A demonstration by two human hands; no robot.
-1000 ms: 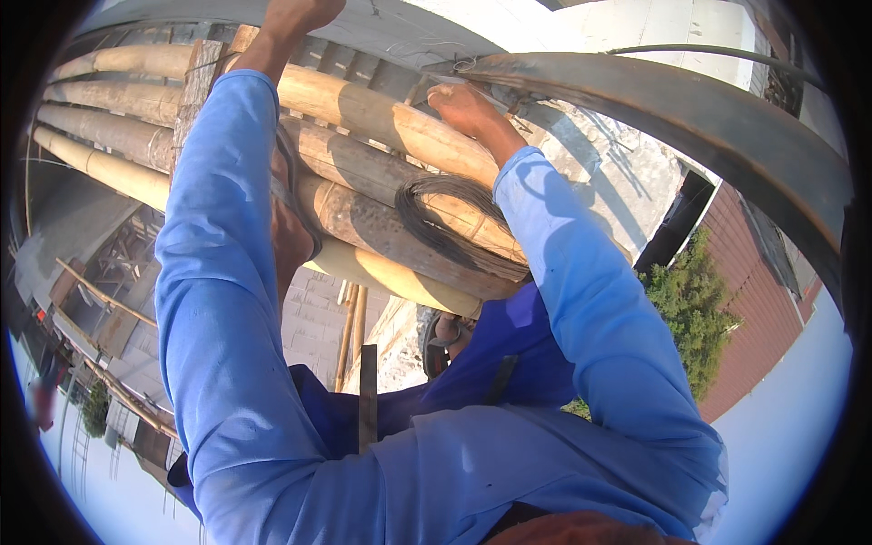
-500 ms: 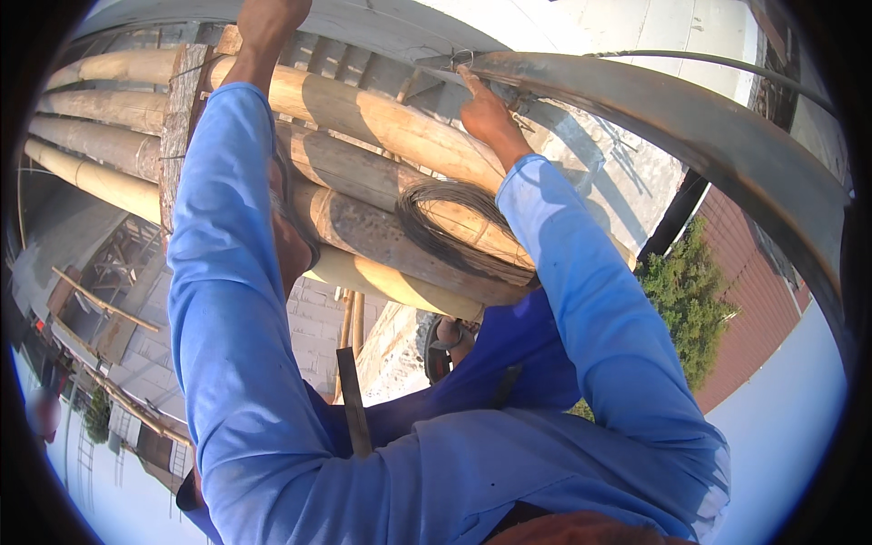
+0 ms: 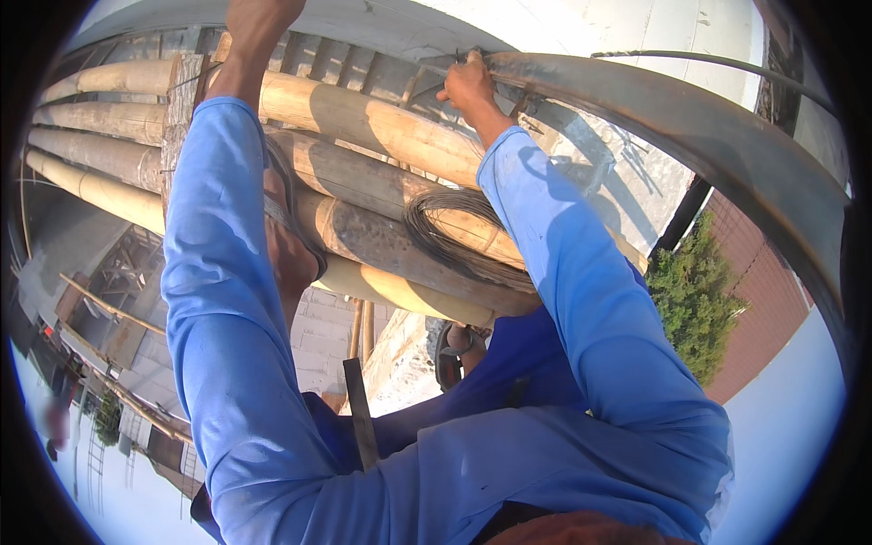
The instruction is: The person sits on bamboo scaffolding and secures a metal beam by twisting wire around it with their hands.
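Note:
At the top edge, my left hand (image 3: 262, 20) reaches past the bamboo poles (image 3: 372, 125); its fingers are cut off from view. My right hand (image 3: 470, 89) is closed, its fingers curled beside the near end of a long dark metal beam (image 3: 663, 104). What it pinches, if anything, is too small to make out. Below my right wrist, a coil of thin dark wire (image 3: 420, 227) lies on the bamboo poles. A sandalled foot (image 3: 289, 241) rests on the poles next to my left forearm.
A rough wooden crosspiece (image 3: 182, 118) lies across the poles at left. Beyond them stands a pale concrete wall (image 3: 581, 27). A ribbed bar (image 3: 699, 59) runs above the beam. Through gaps, lower ground shows far below, with a green tree (image 3: 695, 300) at right.
My right hand has moved slightly up and left; its forefinger, stretched out before, is now curled in. My left hand has shifted a little left and up.

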